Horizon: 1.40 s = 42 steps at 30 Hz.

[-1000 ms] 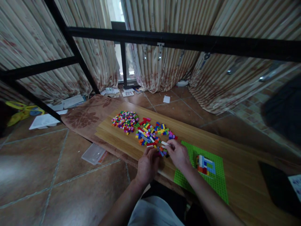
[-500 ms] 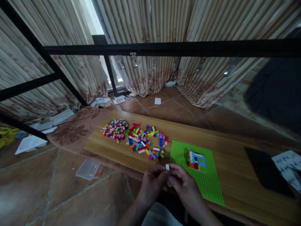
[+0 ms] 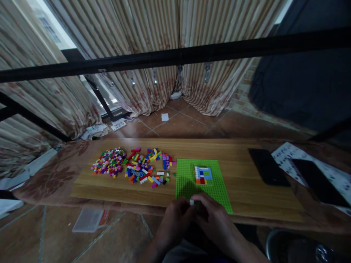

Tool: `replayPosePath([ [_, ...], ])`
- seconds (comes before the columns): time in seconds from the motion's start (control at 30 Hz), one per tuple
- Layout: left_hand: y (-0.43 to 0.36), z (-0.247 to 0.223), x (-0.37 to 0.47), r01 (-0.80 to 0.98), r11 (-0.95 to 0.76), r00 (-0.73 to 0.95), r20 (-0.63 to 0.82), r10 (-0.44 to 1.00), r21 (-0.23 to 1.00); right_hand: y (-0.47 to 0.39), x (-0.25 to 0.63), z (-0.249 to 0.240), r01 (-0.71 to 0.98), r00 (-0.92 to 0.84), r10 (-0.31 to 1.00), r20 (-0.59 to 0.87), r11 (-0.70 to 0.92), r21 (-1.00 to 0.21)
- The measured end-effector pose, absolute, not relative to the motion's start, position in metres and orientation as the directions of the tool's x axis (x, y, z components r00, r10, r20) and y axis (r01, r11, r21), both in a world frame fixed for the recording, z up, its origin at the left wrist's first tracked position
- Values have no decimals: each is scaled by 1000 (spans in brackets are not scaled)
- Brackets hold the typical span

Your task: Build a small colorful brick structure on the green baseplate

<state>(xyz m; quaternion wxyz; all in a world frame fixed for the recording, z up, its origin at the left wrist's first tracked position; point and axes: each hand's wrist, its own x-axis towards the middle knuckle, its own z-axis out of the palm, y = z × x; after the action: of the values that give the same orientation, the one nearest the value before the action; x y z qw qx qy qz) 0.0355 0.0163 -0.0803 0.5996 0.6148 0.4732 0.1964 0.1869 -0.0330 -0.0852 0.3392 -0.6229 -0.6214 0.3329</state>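
Note:
A small white toy brick (image 3: 191, 202) is pinched between my two hands, above the front edge of the board. My left hand (image 3: 175, 219) has its fingers closed at the brick's left side. From the right, my right hand (image 3: 212, 215) grips it with thumb and forefinger. Just beyond them lies a green studded baseplate (image 3: 185, 171). On it stands a low brick build (image 3: 203, 175) in white, light blue, red and orange, with an opening in its middle. My fingers hide part of the white brick and the baseplate's near edge.
Left of the baseplate are loose larger bricks (image 3: 148, 170) and a pile of tiny bricks (image 3: 109, 162). Two dark flat devices (image 3: 268, 166) and a printed sheet (image 3: 286, 151) lie at right. A clear plastic box (image 3: 87, 220) sits on the floor. A black rail (image 3: 164, 58) crosses behind.
My view has swung to the right, so the board now looks level and the devices at right show more fully. Both hands still hold the white brick close together.

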Motion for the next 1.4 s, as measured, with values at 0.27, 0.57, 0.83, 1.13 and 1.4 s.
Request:
replayPosePath([
  [0.27, 14, -89, 55, 311, 229, 543, -371, 753, 922, -43, 213, -85, 533, 142, 987, -72, -138, -835],
  [0.57, 20, -75, 67, 334, 71, 524, -248, 815, 940, -42, 232, -88, 454, 146, 989, 39, -32, -890],
  [0.83, 29, -79, 75, 207, 156, 444, -235, 865, 966, -43, 239, -79, 494, 17, 998, -53, -55, -868],
  [1.13, 33, -75, 65, -111, 578, 600, -409, 687, 808, -50, 235, -64, 212, -162, 962, -221, -185, -960],
  [1.4, 26, -77, 67, -226, 687, 664, -407, 628, 691, -47, 223, -68, 398, -8, 986, -167, -150, -905],
])
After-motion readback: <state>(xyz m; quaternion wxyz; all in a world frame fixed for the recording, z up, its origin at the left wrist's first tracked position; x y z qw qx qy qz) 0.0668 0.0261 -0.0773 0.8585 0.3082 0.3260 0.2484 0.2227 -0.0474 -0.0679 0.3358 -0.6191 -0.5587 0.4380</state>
